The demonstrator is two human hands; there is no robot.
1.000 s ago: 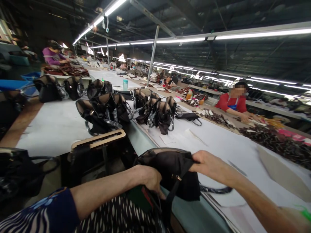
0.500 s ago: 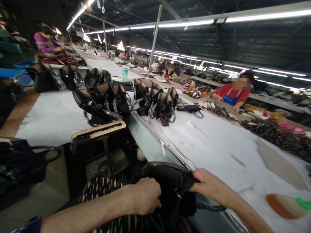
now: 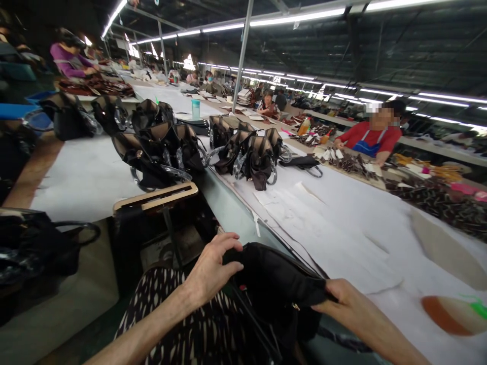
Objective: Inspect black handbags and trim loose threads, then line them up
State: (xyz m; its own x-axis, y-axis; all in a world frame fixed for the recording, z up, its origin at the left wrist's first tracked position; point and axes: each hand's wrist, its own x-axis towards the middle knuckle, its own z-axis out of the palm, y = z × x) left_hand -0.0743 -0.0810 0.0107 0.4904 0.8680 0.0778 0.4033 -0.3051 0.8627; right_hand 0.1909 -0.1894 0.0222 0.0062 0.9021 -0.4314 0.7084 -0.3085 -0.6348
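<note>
A black handbag [image 3: 277, 284] rests over my lap against the table's near edge, its long top edge facing up. My right hand [image 3: 340, 299] pinches the bag's right upper corner between thumb and fingers. At the bag's left end, my left hand [image 3: 218, 258] is raised with thumb and fingers apart, and it holds nothing. Whether its fingertips touch the fabric I cannot tell. A small gold-coloured metal piece [image 3: 296, 306] shows on the bag near my right hand. A wrapped dark handle [image 3: 344, 340] hangs below the right wrist.
Several finished-looking black handbags [image 3: 160, 152] stand on the white-covered tables. A wooden-topped frame [image 3: 158, 197] is ahead on the left. A bottle with orange-brown contents and green cap [image 3: 451, 315] lies at right. A co-worker in red [image 3: 371, 134] sits across the table, behind dark strap pieces [image 3: 350, 165].
My left hand has lifted off the bag's front, moved up and left, and opened. My right hand keeps its hold and has shifted slightly right and down with the bag's corner.
</note>
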